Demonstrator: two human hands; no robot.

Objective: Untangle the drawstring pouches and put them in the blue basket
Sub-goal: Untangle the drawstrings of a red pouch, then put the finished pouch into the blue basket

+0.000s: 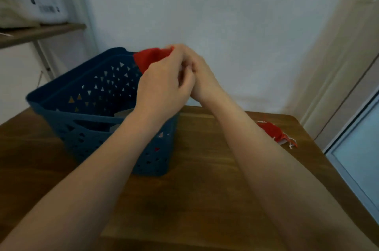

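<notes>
At 9 o'clock the blue basket (86,94) stands on the wooden bench (205,168). The left forearm rises from 7 o'clock, and the left hand (164,84) is raised above the basket's right rim, its fingers curled on a red pouch (150,58). The right hand (202,78) is pressed close to the left one; its grip is hidden. At 3 o'clock another red pouch (274,132) lies on the bench.
</notes>
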